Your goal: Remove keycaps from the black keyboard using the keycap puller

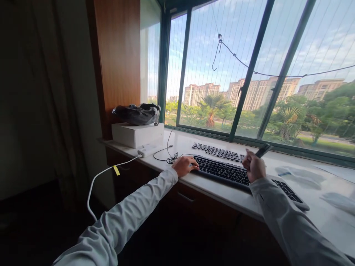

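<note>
A black keyboard point(219, 171) lies on the white windowsill counter, its keycap area showing a grid of dark squares. My left hand point(184, 165) grips its left end, fingers on top and thumb at the front edge. Over the keyboard's right half, my right hand point(254, 166) is closed round a dark stick-shaped tool point(264, 150) that points up and to the right. The tool's lower end is hidden by the hand. Behind the keyboard, rows of loose black keycaps point(216, 150) are laid out on the counter.
A thin black cable point(172, 159) lies coiled left of the keyboard. Further left are a white power strip point(146, 149) and a white box point(137, 135) with a dark bag-like item point(137, 114) on top. Clear plastic bags point(303, 178) lie right. Windows point(210, 74) stand behind.
</note>
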The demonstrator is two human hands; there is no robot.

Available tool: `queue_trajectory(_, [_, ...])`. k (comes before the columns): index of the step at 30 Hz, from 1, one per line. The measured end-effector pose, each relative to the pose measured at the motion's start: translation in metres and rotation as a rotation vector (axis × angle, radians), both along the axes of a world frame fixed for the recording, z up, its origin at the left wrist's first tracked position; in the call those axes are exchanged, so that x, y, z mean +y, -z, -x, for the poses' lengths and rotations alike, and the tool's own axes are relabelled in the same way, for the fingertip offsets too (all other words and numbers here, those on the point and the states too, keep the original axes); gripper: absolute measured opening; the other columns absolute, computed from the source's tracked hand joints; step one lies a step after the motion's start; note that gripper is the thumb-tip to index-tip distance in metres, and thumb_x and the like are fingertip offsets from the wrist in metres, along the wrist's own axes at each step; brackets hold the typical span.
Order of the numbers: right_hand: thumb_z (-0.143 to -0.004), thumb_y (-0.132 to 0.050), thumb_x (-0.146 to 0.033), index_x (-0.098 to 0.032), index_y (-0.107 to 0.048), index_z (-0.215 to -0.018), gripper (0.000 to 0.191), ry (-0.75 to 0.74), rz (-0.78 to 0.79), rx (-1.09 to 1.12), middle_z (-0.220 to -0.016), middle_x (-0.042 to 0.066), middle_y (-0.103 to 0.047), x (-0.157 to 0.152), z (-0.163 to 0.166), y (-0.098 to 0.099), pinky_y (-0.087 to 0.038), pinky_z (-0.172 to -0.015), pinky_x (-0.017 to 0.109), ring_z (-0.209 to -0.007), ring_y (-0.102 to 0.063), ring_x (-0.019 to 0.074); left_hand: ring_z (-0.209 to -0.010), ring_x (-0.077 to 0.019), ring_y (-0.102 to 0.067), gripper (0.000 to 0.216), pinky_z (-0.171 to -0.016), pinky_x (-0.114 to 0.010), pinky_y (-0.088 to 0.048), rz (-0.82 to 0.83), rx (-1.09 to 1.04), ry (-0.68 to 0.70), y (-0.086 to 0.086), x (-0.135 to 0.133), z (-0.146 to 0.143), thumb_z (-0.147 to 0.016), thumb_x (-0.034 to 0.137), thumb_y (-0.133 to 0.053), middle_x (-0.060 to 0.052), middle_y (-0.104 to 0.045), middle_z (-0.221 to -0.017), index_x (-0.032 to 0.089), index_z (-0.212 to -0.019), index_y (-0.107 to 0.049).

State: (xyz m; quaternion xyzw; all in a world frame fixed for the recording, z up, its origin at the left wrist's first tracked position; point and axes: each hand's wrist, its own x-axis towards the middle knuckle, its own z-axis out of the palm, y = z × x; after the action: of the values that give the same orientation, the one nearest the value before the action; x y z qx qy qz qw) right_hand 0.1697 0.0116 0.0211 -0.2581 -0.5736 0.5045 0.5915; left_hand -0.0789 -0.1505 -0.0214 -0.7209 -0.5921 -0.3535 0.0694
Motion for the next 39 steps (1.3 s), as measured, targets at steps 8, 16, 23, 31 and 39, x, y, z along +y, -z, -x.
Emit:
queue_trajectory(8, [-0.086,-0.049,-0.028,-0.021,-0.023,-0.057,0.040,-0.350,0.505,0.335,-0.039,-0.010,-0.020,-0.067,0.106,0.002,-0.018,-0.034,0.019,-0.034,-0.020,0.0054,-0.062,-0.0096,-0.050,0.020,-0.067,-0.025,-0.044,0.116,-0.101,0.068,-0.001,0.003,0.010,-0.082,0.034,-0.062,-0.001,-0.064,-0.091,0.023,-0.094,-0.073])
queue_trajectory(16, [-0.084,-0.050,-0.027,-0.022,-0.022,-0.057,0.039,-0.239,0.511,0.299,-0.040,-0.010,-0.017,-0.071,0.145,0.020,-0.018,-0.032,0.021,-0.033,-0.016,0.0054,-0.075,-0.0138,-0.055,0.027,-0.068,-0.025,-0.044,0.225,-0.223,0.122,-0.002,0.007,0.019,-0.080,0.036,-0.060,-0.004,-0.063,-0.097,0.023,-0.100,-0.074])
queue_trajectory(23, [-0.084,-0.051,-0.026,-0.022,-0.023,-0.059,0.038,-0.273,0.483,0.302,-0.043,-0.010,-0.018,-0.064,0.150,0.028,-0.023,-0.033,0.021,-0.035,-0.018,0.0059,-0.080,-0.0156,-0.056,0.030,-0.071,-0.026,-0.045,0.229,-0.238,0.129,0.000,0.010,0.022,-0.079,0.037,-0.060,-0.005,-0.064,-0.098,0.023,-0.102,-0.073])
queue_trajectory(31, [-0.084,-0.052,-0.035,-0.024,-0.021,-0.061,0.041,-0.190,0.454,0.207,-0.040,-0.011,-0.020,-0.061,0.153,0.035,-0.026,-0.032,0.022,-0.032,-0.020,0.0065,-0.079,-0.0156,-0.058,0.030,-0.071,-0.026,-0.046,0.214,-0.216,0.104,-0.001,0.009,0.021,-0.079,0.038,-0.059,-0.004,-0.065,-0.098,0.023,-0.099,-0.074])
queue_trajectory(39, [-0.076,-0.062,-0.049,-0.025,-0.022,-0.056,0.051,-0.166,0.302,0.221,-0.038,-0.011,-0.019,-0.084,0.162,0.027,-0.015,-0.029,0.024,-0.032,-0.018,0.0057,-0.073,-0.0137,-0.059,0.025,-0.071,-0.025,-0.047,0.167,-0.153,0.077,-0.001,0.006,0.019,-0.081,0.035,-0.059,-0.001,-0.069,-0.098,0.025,-0.098,-0.073])
